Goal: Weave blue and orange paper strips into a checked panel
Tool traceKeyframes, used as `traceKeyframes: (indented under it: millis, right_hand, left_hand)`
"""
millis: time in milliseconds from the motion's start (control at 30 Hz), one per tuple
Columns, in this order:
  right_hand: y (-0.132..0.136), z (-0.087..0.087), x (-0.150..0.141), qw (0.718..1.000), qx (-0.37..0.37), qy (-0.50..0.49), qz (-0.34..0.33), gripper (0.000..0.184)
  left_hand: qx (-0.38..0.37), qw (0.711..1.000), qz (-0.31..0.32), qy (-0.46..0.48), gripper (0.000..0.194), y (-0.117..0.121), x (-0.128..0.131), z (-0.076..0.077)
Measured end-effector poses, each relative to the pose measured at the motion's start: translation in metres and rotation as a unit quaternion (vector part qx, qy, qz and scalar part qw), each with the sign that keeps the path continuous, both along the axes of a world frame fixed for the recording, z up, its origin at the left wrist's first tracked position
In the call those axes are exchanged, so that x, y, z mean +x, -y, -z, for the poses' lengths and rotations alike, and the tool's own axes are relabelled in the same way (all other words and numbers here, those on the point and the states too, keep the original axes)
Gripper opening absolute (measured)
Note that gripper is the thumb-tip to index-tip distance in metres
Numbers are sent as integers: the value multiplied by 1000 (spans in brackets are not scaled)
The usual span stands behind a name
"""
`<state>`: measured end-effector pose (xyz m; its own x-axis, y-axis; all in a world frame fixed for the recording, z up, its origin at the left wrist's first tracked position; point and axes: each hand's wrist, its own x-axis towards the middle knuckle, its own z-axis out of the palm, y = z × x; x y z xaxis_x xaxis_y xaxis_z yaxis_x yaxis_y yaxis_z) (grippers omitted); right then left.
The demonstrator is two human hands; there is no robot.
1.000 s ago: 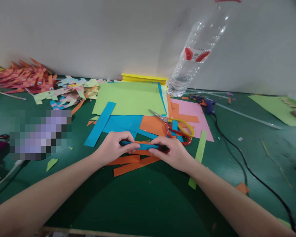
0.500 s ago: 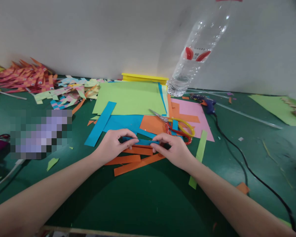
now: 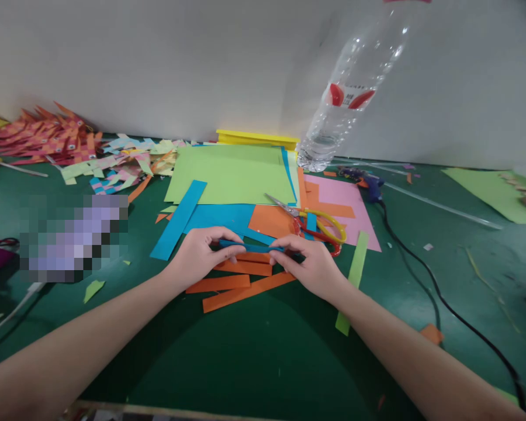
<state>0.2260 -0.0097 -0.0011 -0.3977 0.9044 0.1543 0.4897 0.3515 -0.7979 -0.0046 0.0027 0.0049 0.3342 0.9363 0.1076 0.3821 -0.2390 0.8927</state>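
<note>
My left hand [image 3: 201, 254] and my right hand [image 3: 309, 263] each pinch one end of a narrow blue paper strip [image 3: 251, 246], held level just above the green table [image 3: 245, 362]. The strip looks folded along its length, seen nearly edge-on. Directly under it lie several orange paper strips [image 3: 241, 286]. Behind my hands a loose blue strip [image 3: 178, 219] and blue and orange sheets rest on the table. Scissors [image 3: 318, 228] with yellow and red handles lie just beyond my right hand.
A light green sheet [image 3: 232, 175] and a pink sheet [image 3: 342, 202] lie further back. A clear plastic bottle [image 3: 346, 93] stands by the wall. Woven paper pieces [image 3: 70, 146] pile at the far left. A glue gun [image 3: 368, 184] with black cable [image 3: 442, 304] runs down the right.
Both hands have lifted the blue strip slightly and moved it a little away from me. The strip has turned from flat-on to nearly edge-on.
</note>
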Motion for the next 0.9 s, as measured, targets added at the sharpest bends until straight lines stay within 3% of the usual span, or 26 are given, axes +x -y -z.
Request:
traceKeyframes:
  millis: [500, 900]
  right_hand:
    - [-1, -1, 0, 1000, -9, 3, 26, 17]
    - [-1, 2, 1, 1000, -25, -9, 3, 17]
  left_hand:
    - [-8, 1000, -3, -8, 13, 1, 0, -1]
    - [-15, 1000, 2, -6, 16, 0, -2, -2]
